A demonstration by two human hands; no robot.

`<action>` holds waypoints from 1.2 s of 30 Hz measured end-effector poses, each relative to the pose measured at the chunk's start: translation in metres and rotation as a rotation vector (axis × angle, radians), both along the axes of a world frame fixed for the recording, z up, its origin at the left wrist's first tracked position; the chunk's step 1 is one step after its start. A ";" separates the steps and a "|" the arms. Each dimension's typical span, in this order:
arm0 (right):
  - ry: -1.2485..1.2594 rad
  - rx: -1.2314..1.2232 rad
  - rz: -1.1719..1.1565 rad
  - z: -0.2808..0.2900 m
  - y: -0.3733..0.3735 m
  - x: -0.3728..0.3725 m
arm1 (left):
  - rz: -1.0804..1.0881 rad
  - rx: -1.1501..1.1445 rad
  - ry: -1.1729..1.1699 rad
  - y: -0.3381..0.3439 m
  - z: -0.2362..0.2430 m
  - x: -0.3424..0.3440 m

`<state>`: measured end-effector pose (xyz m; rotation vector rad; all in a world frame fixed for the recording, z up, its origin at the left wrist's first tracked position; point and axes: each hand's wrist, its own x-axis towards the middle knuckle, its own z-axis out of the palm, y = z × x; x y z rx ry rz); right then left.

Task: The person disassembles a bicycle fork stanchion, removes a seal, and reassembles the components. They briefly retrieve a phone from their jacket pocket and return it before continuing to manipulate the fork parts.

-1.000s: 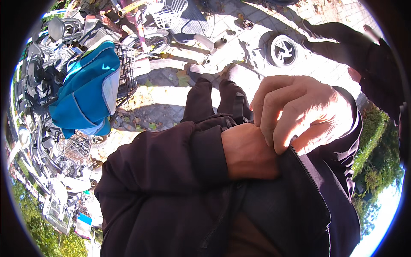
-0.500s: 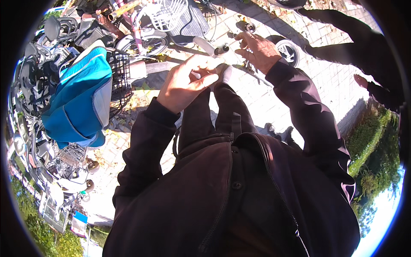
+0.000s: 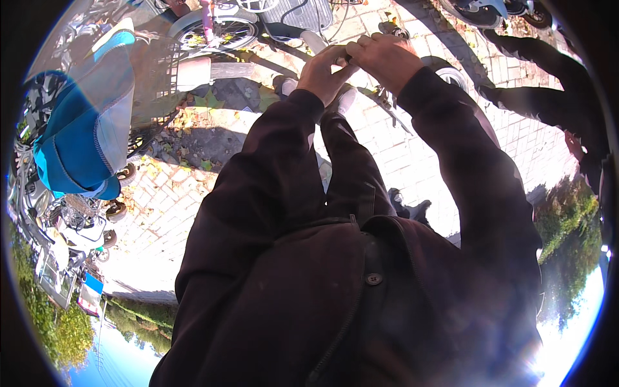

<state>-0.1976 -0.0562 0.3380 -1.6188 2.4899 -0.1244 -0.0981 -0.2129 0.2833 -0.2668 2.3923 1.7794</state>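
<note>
My left hand and my right hand are stretched out in front of me and meet fingertip to fingertip at the top middle. Both have their fingers curled and pinched around a small dark object that is too small to make out. Dark jacket sleeves cover both forearms. My dark trousers and shoes show below the hands, above brick paving.
A blue bag lies in a bicycle's wire basket at the left. A bicycle wheel and a scooter wheel stand ahead. Another person's dark sleeve reaches along the right edge. Fallen leaves lie on the paving.
Both hands have moved up from my waist and reached forward. Half a second ago they were apart; now they touch at the fingertips.
</note>
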 end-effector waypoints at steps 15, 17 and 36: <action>-0.105 0.090 0.046 -0.004 -0.004 -0.011 | 0.088 0.127 0.015 0.009 -0.012 0.006; -0.101 0.158 0.086 -0.002 -0.008 -0.012 | 0.104 0.155 0.039 0.010 -0.013 0.005; -0.167 0.189 0.014 -0.001 -0.013 -0.014 | 0.166 0.376 0.042 0.005 -0.029 0.003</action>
